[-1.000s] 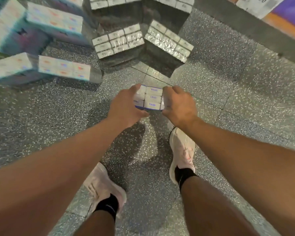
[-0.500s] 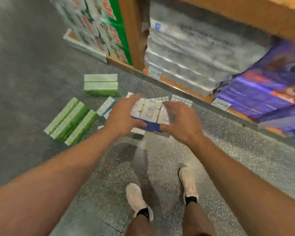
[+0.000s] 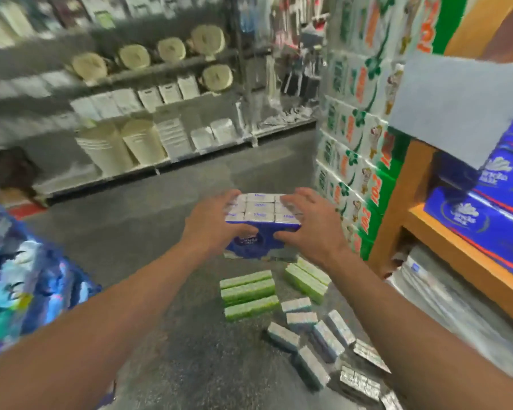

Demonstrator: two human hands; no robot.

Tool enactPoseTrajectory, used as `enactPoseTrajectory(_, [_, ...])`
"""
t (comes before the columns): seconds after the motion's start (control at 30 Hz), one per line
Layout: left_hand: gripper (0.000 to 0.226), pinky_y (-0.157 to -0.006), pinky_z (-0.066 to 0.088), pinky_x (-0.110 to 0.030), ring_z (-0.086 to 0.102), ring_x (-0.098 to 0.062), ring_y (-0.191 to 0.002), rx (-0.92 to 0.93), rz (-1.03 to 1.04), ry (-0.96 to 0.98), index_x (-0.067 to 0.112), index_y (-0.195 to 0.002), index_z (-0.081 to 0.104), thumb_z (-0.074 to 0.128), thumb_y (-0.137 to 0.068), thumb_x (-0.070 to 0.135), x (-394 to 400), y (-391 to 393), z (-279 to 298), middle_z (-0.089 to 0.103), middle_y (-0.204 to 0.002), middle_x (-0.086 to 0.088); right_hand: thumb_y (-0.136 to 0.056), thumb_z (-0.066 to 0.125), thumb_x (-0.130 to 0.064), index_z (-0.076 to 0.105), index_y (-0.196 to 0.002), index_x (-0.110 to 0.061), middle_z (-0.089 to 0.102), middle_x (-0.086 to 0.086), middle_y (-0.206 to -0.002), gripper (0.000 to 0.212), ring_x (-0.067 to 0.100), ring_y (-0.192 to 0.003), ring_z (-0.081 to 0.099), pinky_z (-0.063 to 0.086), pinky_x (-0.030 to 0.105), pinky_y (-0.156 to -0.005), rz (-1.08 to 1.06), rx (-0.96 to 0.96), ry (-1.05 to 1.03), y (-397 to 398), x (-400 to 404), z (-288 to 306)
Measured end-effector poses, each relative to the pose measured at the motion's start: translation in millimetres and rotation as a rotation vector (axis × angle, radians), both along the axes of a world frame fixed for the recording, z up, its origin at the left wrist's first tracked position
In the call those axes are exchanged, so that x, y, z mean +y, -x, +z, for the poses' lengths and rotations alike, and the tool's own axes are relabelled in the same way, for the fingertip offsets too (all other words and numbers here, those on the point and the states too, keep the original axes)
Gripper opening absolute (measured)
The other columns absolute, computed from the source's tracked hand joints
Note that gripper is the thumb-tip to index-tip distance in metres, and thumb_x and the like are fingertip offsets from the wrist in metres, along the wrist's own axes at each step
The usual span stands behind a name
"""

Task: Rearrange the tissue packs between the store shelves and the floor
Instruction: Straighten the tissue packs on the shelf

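A blue and white tissue pack (image 3: 262, 224) is held up in front of me at about waist height. My left hand (image 3: 212, 224) grips its left side and my right hand (image 3: 310, 229) grips its right side. Below it, several green tissue packs (image 3: 248, 294) lie on the grey floor, with more green ones (image 3: 307, 278) to their right. Several white and silver packs (image 3: 323, 341) are scattered on the floor nearer to me. The wooden shelf (image 3: 456, 250) on the right holds large blue tissue packs (image 3: 480, 211).
A tall stack of green and white cartons (image 3: 359, 149) stands beside the shelf's end post. Across the aisle (image 3: 160, 208) a metal rack (image 3: 148, 119) carries pale buckets, baskets and white goods. Blue wrapped goods (image 3: 21, 279) sit at my left.
I have lifted the blue and white pack from near the floor to waist height, and my view has swung up from the floor to the aisle and shelves.
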State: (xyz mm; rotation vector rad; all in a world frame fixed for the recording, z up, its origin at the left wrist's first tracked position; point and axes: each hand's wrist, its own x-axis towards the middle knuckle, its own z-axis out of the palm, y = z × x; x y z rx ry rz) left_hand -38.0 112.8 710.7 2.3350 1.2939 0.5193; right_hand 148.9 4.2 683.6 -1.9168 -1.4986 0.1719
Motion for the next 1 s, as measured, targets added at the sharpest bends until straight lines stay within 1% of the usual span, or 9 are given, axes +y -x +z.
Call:
enactPoseTrajectory(0.07, [0.082, -0.082, 0.046, -0.026, 0.060, -0.009, -0.104, -0.053, 0.121, -0.051, 0.035, -0.129, 0.053, 0.083, -0.056, 0.057, -5.9, 45.4, 35.0, 0.062, -0.125, 0.010, -0.065, 0.083, -0.041, 0.057, -0.131, -0.028, 0.045, -0.002, -0.144, 0.071, 0.014, -0.126, 0.047, 0.035, 0.027, -0.105, 0.119, -0.039, -0.053, 31.4, 21.8, 36.0])
enactPoseTrajectory(0.2, [0.086, -0.099, 0.045, -0.039, 0.055, -0.018, -0.118, 0.011, 0.336, -0.173, 0.034, -0.138, 0.046, 0.075, -0.063, 0.065, -26.4, 149.1, 94.8, 0.058, -0.132, 0.002, -0.070, 0.081, -0.042, 0.057, -0.132, -0.029, 0.045, -0.004, -0.146, 0.068, 0.012, -0.128, 0.046, 0.032, 0.025, -0.107, 0.375, -0.085, -0.159, 118.2, 53.8, 94.2])
enactPoseTrajectory(0.27, [0.089, -0.097, 0.045, -0.038, 0.055, -0.024, -0.117, 0.048, 0.462, -0.228, 0.036, -0.142, 0.041, 0.072, -0.065, 0.067, -45.4, 205.8, 116.9, 0.058, -0.131, -0.005, -0.073, 0.079, -0.042, 0.055, -0.135, -0.027, 0.043, -0.002, -0.148, 0.068, 0.014, -0.132, 0.042, 0.031, 0.027, -0.109, 0.503, -0.115, -0.213, 172.8, 61.5, 116.4])
enactPoseTrajectory(0.33, [0.085, -0.091, 0.045, -0.030, 0.057, -0.025, -0.113, 0.010, 0.582, -0.297, 0.036, -0.140, 0.046, 0.075, -0.065, 0.063, -73.4, 264.3, 131.9, 0.062, -0.124, -0.006, -0.075, 0.078, -0.041, 0.055, -0.136, -0.024, 0.042, 0.000, -0.149, 0.067, 0.016, -0.134, 0.040, 0.031, 0.028, -0.110, 0.623, -0.122, -0.255, 233.6, 62.0, 134.3])
enactPoseTrajectory(0.4, [0.082, -0.088, 0.041, -0.029, 0.056, -0.025, -0.114, -0.007, 0.714, -0.354, 0.035, -0.138, 0.049, 0.077, -0.065, 0.060, -106.3, 321.9, 141.6, 0.063, -0.123, -0.006, -0.073, 0.080, -0.037, 0.059, -0.133, -0.021, 0.046, 0.003, -0.145, 0.065, 0.019, -0.132, 0.044, 0.034, 0.028, -0.107, 0.740, -0.103, -0.304, 297.7, 55.9, 147.4])
enactPoseTrajectory(0.53, [0.080, -0.093, 0.045, -0.034, 0.056, -0.025, -0.117, 0.030, 0.956, -0.377, 0.036, -0.137, 0.049, 0.074, -0.066, 0.065, -175.5, 438.7, 152.6, 0.061, -0.128, -0.005, -0.069, 0.083, -0.030, 0.067, -0.121, -0.018, 0.056, 0.003, -0.135, 0.056, 0.019, -0.122, 0.053, 0.038, 0.025, -0.097, 0.955, -0.034, -0.383, 432.6, 29.3, 161.1])
enactPoseTrajectory(0.67, [0.085, -0.095, 0.046, -0.035, 0.053, -0.025, -0.118, 0.077, 1.194, -0.398, 0.036, -0.140, 0.045, 0.071, -0.066, 0.067, -254.1, 554.5, 150.9, 0.058, -0.131, -0.005, -0.069, 0.082, -0.025, 0.068, -0.118, -0.018, 0.057, 0.005, -0.133, 0.052, 0.022, -0.120, 0.055, 0.041, 0.029, -0.098, 1.140, 0.033, -0.422, 575.8, -17.5, 161.1])
enactPoseTrajectory(0.83, [0.086, -0.087, 0.042, -0.031, 0.051, -0.022, -0.115, 0.138, 1.400, -0.457, 0.037, -0.142, 0.041, 0.068, -0.068, 0.069, -349.3, 687.0, 149.5, 0.056, -0.125, -0.003, -0.064, 0.085, -0.025, 0.065, -0.123, -0.021, 0.053, 0.005, -0.138, 0.063, 0.024, -0.122, 0.054, 0.047, 0.037, -0.098, 1.331, 0.062, -0.475, 744.8, -87.8, 158.9])
enactPoseTrajectory(1.0, [0.086, -0.091, 0.044, -0.035, 0.050, -0.022, -0.118, 0.147, 1.568, -0.542, 0.038, -0.144, 0.037, 0.071, -0.069, 0.066, -419.9, 788.5, 149.9, 0.053, -0.130, -0.001, -0.060, 0.084, -0.009, 0.064, -0.120, -0.015, 0.052, 0.013, -0.139, 0.063, 0.032, -0.116, 0.059, 0.052, 0.039, -0.089, 1.449, 0.152, -0.564, 878.2, -146.8, 155.2])
